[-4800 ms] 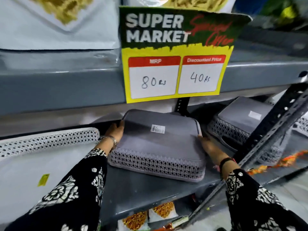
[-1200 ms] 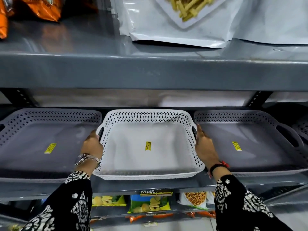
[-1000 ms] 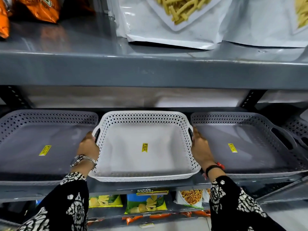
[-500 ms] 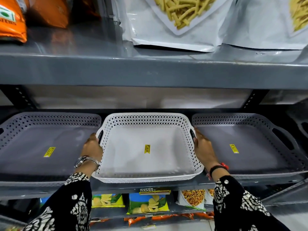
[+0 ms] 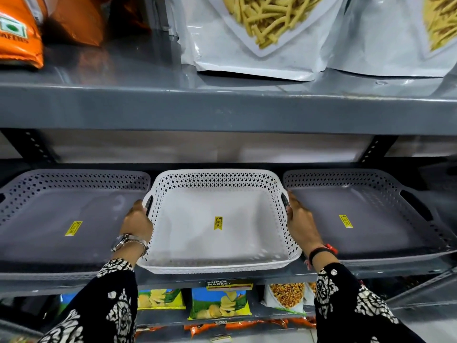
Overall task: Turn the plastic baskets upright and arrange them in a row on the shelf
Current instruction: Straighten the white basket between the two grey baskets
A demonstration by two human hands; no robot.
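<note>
Three shallow perforated plastic baskets stand upright side by side on the grey shelf [image 5: 222, 277]. The white basket [image 5: 217, 246] is in the middle, with a yellow price sticker on its floor. My left hand [image 5: 137, 220] grips its left handle and my right hand [image 5: 300, 219] grips its right handle. A grey basket [image 5: 61, 233] sits to the left and another grey basket [image 5: 366, 226] to the right, each with a yellow sticker. Their rims nearly touch the white one.
The shelf above [image 5: 222, 110] hangs low over the baskets and carries white snack pouches [image 5: 259, 33] and orange packets [image 5: 19, 33]. Below, chip bags [image 5: 218, 303] line the lower shelf. Black perforated uprights [image 5: 371, 149] stand at the back.
Earlier I held an upside-down grey basket further right on the shelf. Over the last second my hands have stayed on the white basket's handles; only the view shifts slightly.
</note>
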